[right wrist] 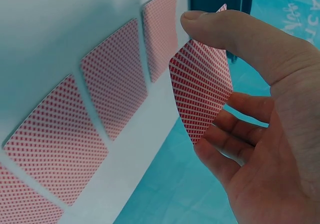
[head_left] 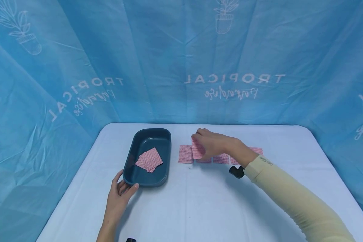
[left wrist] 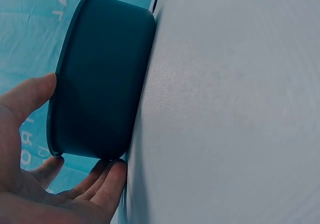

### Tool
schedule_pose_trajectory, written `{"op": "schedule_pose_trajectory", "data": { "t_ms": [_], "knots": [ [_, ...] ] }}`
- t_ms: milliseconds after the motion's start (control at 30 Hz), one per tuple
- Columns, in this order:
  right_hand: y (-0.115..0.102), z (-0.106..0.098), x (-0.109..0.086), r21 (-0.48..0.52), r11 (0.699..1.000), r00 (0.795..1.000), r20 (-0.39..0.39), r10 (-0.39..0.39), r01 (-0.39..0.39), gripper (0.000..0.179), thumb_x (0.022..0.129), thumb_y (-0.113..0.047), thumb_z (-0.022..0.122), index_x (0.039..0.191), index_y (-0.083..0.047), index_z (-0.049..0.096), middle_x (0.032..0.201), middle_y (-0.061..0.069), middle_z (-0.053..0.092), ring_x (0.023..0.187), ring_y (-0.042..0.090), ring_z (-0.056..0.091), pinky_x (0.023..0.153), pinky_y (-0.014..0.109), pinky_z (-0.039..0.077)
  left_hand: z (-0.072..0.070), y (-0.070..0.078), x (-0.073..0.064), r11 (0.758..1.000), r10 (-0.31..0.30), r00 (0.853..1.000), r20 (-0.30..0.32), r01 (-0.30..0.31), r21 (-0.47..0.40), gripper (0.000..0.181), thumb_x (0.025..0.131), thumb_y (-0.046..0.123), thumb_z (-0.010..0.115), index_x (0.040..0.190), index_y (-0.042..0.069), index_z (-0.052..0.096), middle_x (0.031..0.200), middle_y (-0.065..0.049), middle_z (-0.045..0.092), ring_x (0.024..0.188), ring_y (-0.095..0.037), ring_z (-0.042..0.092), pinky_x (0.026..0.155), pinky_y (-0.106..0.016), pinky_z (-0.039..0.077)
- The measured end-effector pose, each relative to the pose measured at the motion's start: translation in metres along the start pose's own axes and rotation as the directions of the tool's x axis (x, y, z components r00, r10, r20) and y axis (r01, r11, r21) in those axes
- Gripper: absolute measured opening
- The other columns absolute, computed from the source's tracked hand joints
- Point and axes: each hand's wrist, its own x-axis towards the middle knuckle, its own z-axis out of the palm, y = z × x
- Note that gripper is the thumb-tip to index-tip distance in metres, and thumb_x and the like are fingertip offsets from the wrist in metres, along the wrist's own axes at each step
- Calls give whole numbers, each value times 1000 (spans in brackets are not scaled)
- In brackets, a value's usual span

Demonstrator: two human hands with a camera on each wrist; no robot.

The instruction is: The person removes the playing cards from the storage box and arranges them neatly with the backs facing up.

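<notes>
A playing card (right wrist: 202,83) with a red-and-white patterned back is pinched by my right hand (head_left: 216,143). It bows between the thumb on one edge and the fingertips on the other, raised above a row of similar face-down cards (head_left: 186,154). My left hand (head_left: 119,198) holds the near left corner of a dark blue rectangular tub (head_left: 167,161). Its thumb (left wrist: 37,96) lies at the rim, with the other fingers round the corner lower down. Inside the tub lies a loose, overlapping pile of cards (head_left: 150,159). The right forearm hides part of the row.
The tub and the cards are on a white-covered table (head_left: 181,215). Blue printed curtains (head_left: 157,67) rise behind and at both sides. A black wrist camera (head_left: 236,172) hangs below the right wrist, over the table.
</notes>
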Motion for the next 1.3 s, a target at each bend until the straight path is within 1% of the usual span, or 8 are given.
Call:
{"op": "schedule_pose_trajectory", "data": {
  "t_ms": [133, 367, 533, 767, 1033, 1200, 1300],
  "knots": [
    [6, 1, -4, 25, 1000, 1000, 18, 11, -12, 89, 69, -37, 85, 142, -13, 40, 120, -6, 41, 109, 10, 38, 87, 28, 46, 0, 0, -1, 1000, -4, 1000, 1, 4, -2, 93, 84, 37, 75, 154, 26, 15, 145, -18, 38, 129, -31, 44, 99, -38, 40],
    [17, 6, -11, 41, 998, 999, 20, 48, -49, 94, 67, -36, 87, 143, -13, 38, 123, -5, 41, 114, 12, 38, 92, 31, 46, -1, 0, -2, 1000, -11, 1000, -3, 11, -5, 93, 84, 38, 74, 154, 26, 14, 145, -18, 38, 130, -31, 43, 101, -39, 39],
    [26, 9, -18, 57, 996, 998, 26, 63, -65, 94, 68, -34, 87, 144, -11, 38, 124, -3, 41, 114, 14, 39, 91, 33, 47, -2, -1, -2, 1000, -10, 1000, -4, 10, -3, 93, 85, 38, 74, 155, 25, 14, 145, -19, 37, 130, -32, 43, 101, -40, 39],
    [38, 14, -28, 49, 996, 996, 30, 79, -80, 93, 69, -37, 86, 144, -10, 38, 123, -2, 42, 114, 14, 39, 92, 33, 46, -2, -3, -2, 1000, -7, 1000, -9, 7, 3, 94, 84, 39, 74, 155, 25, 14, 146, -19, 37, 131, -33, 42, 101, -40, 38],
    [50, 16, -39, 73, 992, 995, 27, 100, -102, 91, 67, -32, 87, 142, -9, 40, 123, 0, 44, 116, 19, 40, 92, 38, 47, -1, -2, -1, 1000, 23, 1000, -8, -23, 11, 91, 84, 38, 74, 154, 25, 17, 143, -17, 41, 128, -30, 46, 99, -37, 42],
    [56, 16, -46, 98, 988, 993, 24, 115, -117, 94, 66, -31, 88, 143, -8, 40, 126, 4, 43, 118, 22, 40, 93, 41, 47, 0, -2, 0, 1000, 14, 1000, -4, -14, 5, 92, 84, 37, 75, 154, 25, 16, 143, -17, 41, 128, -29, 46, 98, -39, 43],
    [60, 15, -49, 111, 985, 991, 22, 134, -135, 96, 65, -30, 89, 143, -9, 39, 127, 4, 42, 118, 22, 39, 93, 41, 47, 0, -2, 1, 1000, 15, 1000, -1, -15, 5, 92, 84, 39, 74, 154, 26, 16, 143, -17, 41, 128, -29, 45, 99, -40, 42]
  ]
}}
